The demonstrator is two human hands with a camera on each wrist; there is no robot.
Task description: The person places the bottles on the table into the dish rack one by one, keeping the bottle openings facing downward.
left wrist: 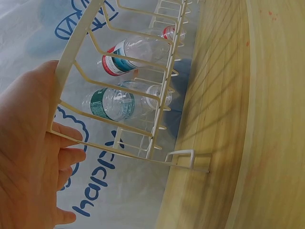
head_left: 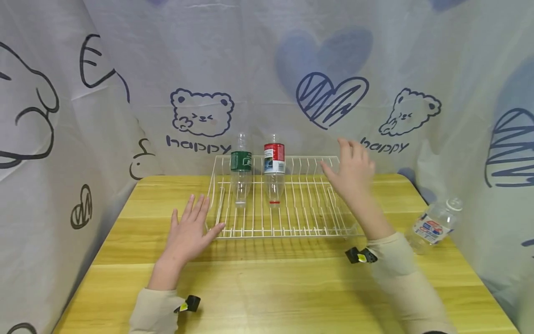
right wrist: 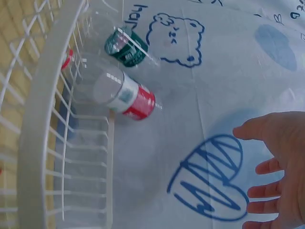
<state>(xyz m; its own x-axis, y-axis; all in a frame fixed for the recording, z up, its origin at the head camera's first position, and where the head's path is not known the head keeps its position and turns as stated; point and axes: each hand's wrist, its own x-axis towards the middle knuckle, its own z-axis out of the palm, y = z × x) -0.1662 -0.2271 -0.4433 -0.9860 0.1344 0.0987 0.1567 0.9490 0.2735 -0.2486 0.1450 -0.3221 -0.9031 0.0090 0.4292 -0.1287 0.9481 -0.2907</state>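
Observation:
A white wire rack (head_left: 300,230) stands on the table with two clear plastic bottles in it, necks down. One bottle has a green label (head_left: 241,161); beside it, the other wears a red and white label (head_left: 274,158). My left hand (head_left: 187,232) is at the rack's front left corner, fingers spread, thumb by the wire; in the left wrist view that hand (left wrist: 28,148) appears against the rack's frame. Above the rack's right side, my right hand (head_left: 352,171) is raised with fingers apart, holding nothing. The right wrist view shows this hand (right wrist: 281,167) away from both bottles.
A third clear bottle (head_left: 431,227), with a white, red and blue label, is on the right of the table (head_left: 283,287). White curtains with blue drawings (head_left: 329,99) hang behind and at both sides of the table.

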